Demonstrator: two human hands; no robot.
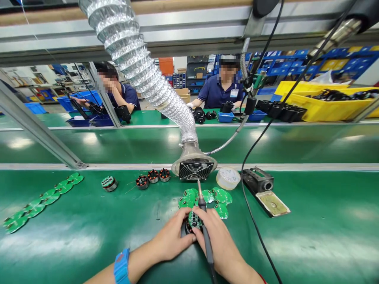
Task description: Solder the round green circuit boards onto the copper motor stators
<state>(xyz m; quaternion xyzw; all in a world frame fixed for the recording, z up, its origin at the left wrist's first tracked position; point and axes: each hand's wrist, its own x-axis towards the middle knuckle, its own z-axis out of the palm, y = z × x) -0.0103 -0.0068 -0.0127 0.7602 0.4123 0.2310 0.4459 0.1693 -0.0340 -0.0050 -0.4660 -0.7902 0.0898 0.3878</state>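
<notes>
A round green circuit board (194, 219) sits over a dark motor stator (187, 228) on the bench in front of me. My left hand (173, 237) is closed about its left side, thumb at the near edge and fingers at the far left. From the right, my right hand (220, 238) touches the same board with thumb and fingertips. That hand also holds a soldering iron (208, 246), whose tip points away from me toward the fan and is clear of the board. Loose green circuit boards (220, 196) lie just beyond my hands.
A fume extractor fan (195, 170) hangs ahead on a foil duct (156, 85). Three stators (153, 176) and a board-topped stator (109, 184) stand left, beyond them a row of boards (44, 199). Right are a tape roll (227, 178), iron stand (260, 180) and black cable (251, 205). Two people sit opposite.
</notes>
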